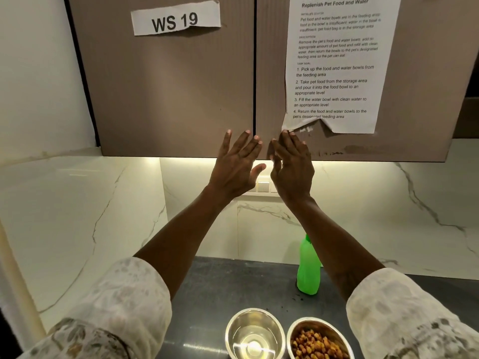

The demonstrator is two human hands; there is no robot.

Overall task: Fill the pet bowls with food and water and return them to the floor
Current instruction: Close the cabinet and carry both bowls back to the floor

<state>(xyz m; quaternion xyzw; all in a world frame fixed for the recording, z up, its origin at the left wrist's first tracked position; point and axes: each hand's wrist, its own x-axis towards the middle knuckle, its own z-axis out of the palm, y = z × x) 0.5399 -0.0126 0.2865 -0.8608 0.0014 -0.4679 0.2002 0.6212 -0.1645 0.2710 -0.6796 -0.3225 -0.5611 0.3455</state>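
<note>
- Both hands are raised to the centre of the frame, against the lower edge of the wall cabinet [166,99]. The left hand [237,167] lies flat with fingers spread on the left door; the right hand [293,167] rests on the right door, just beside the seam between the doors.
- Neither hand holds anything: each grip is open, palm toward the door. Judging by this, the doors are being pressed shut or felt for an edge to pull; which of the two cannot be told.
- The water bowl [255,332] stands at the bottom centre of the frame on the dark surface [233,281], upright, mouth up, with clear water in it.
- The food bowl [320,338] stands just beside it toward the lower right, also upright and mouth up, holding brown kibble. Being round, neither bowl has a long axis across the surface.
- A green bottle [308,268] stands upright behind the bowls, long axis vertical, cap on top, partly behind the right forearm.
- Both bowls look filled, so what seems left is to carry them to the floor; they sit close to the near edge, within easy reach.
- A task sheet [334,60] and a "WS 19" label [175,19] are stuck to the doors.
</note>
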